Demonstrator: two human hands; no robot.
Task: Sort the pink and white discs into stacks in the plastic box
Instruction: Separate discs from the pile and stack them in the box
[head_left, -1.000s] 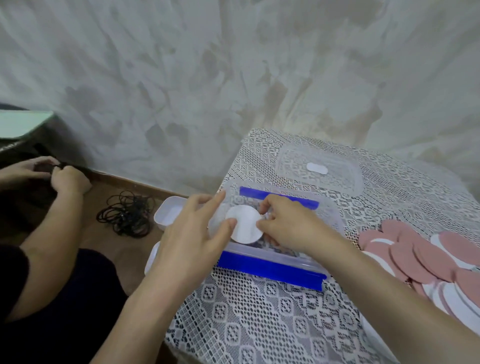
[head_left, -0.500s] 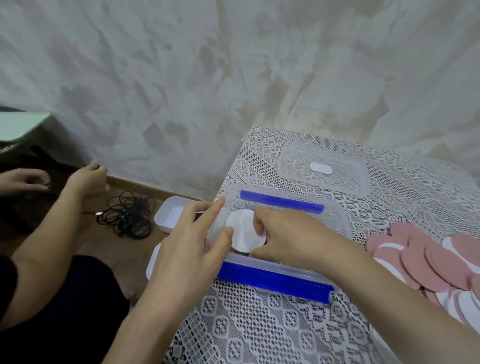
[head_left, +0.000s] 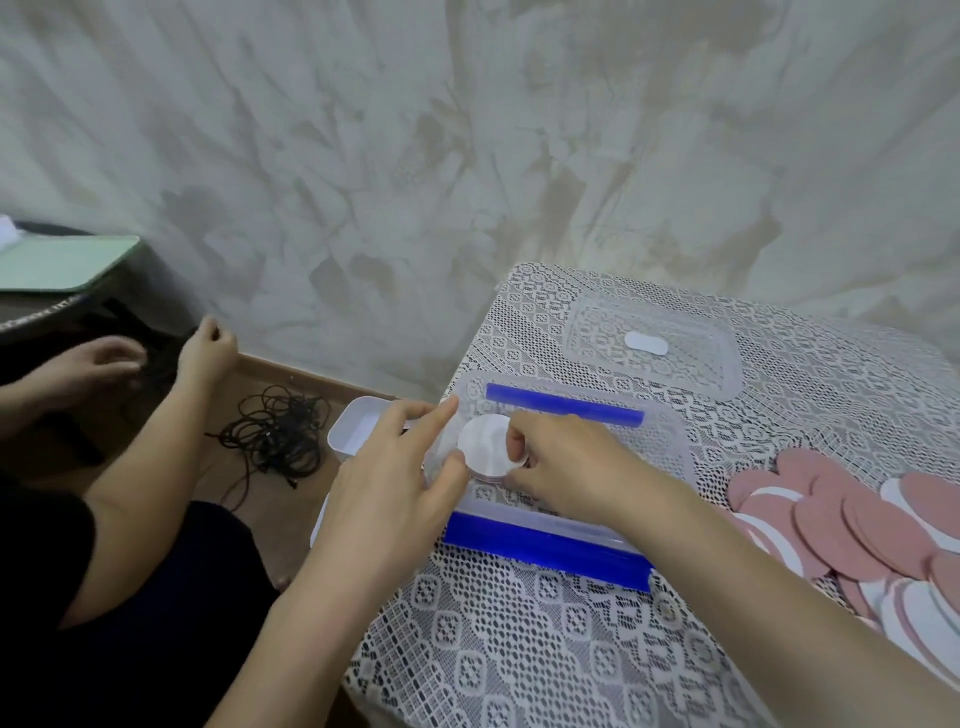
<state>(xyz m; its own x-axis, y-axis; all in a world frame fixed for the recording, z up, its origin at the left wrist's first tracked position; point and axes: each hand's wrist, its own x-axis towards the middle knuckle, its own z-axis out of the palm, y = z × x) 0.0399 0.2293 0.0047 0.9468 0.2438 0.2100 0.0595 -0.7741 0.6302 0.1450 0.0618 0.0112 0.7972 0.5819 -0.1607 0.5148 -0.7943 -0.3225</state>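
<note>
L hand (head_left: 384, 499), R hand (head_left: 566, 467) on discs (head_left: 485, 441), prob. boxed

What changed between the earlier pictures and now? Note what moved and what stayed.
The right hand slid its thumb onto the white disc it pinches over the plastic box. The other person's hand moved right, away from its partner. The left hand stays touching the disc's left edge; the loose discs stayed.
</note>
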